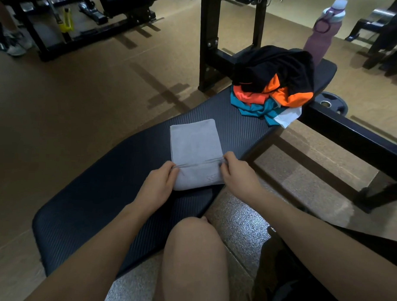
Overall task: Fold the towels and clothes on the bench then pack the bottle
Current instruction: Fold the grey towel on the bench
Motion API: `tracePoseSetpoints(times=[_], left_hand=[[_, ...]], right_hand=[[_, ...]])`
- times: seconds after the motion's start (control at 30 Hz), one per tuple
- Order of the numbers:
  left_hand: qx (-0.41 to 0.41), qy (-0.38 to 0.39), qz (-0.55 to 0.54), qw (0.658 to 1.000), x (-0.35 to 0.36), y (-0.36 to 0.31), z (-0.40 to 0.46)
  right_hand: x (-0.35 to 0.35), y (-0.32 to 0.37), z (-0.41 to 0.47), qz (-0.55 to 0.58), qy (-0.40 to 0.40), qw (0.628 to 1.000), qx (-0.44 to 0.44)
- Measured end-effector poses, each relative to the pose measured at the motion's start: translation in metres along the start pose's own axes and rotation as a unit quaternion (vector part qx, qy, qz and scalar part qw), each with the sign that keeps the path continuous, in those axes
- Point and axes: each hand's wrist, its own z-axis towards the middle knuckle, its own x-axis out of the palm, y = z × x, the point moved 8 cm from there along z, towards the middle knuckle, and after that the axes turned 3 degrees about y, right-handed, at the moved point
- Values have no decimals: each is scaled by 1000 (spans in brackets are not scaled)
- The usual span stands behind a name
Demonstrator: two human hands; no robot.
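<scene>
Nearest to the camera are a bare knee (190,251) and both forearms, which reach forward over the dark padded bench (96,205). The left hand (157,186) pinches the left end of a fold in the grey towel (196,150), with fingers curled on the cloth. The right hand (236,172) pinches the right end of the same fold in the same manner. The near part of the towel is turned up over itself, and the rest lies flat on the bench, away from the person.

So the step in hand seems to be the folding of this first towel. I judge that the next move is to carry the pinched edge forward to the far edge, keeping both ends level so the corners meet, and then to press it flat.

Farther along the bench lies a loose pile of clothes (274,85), black, orange, teal and white, not yet folded. Behind it, at the far end, the purple bottle (320,39) stands upright, waiting to be packed. A weight plate (333,105) is on the floor beside the frame.
</scene>
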Motion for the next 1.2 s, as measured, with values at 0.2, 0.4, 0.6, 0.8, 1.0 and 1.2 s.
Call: tracePoseSetpoints(times=[0.2, 0.4, 0.6, 0.8, 1.0, 1.2], left_hand=[[-57, -12, 52, 997, 4, 9, 19], [-55, -10, 159, 986, 5, -1, 25], [37, -30, 253, 966, 7, -18, 26], [215, 10, 403, 890, 17, -33, 31], [249, 63, 341, 904, 12, -24, 14], [212, 67, 331, 917, 14, -19, 10]], right_hand=[[8, -9, 15, -25, -25, 998, 60], [6, -1, 16, -110, -58, 990, 66], [5, 28, 17, -287, -89, 948, -100], [7, 43, 13, -330, -68, 892, -301], [11, 32, -2, -308, 37, 886, -343], [11, 21, 0, -243, 84, 930, -263]])
